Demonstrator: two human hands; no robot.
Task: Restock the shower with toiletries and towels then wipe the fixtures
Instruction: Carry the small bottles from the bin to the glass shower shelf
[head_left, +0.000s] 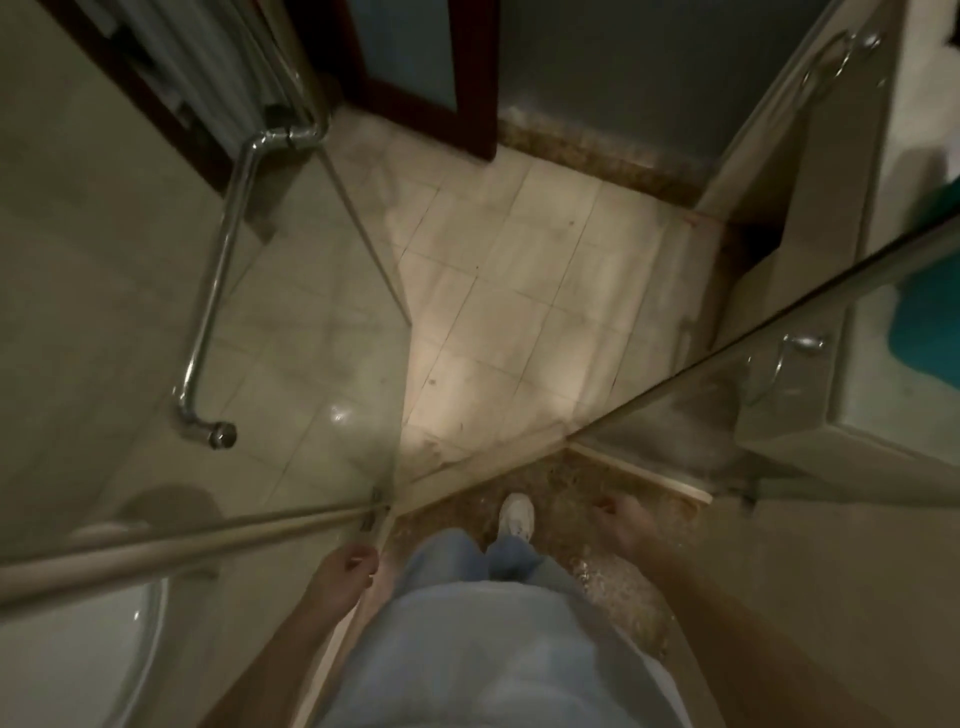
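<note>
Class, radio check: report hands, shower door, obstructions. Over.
Left hand open, empty, near glass door. Right hand open, empty. Door handle untouched. White shoe on stone threshold.

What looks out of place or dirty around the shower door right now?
Nothing looks spilled or broken. The floor tiles carry a few dark specks. The glass door stands open, its handle intact. The left hand and right hand hold nothing. The view is dim and blurred, so fine marks may be missed.

The glass door (311, 364) stands at the left, with the handle (218, 280) on it. The floor (519, 291) lies ahead, the cabinet (810, 249) at the right. The shoe (517, 512) is on the threshold (571, 493).
</note>
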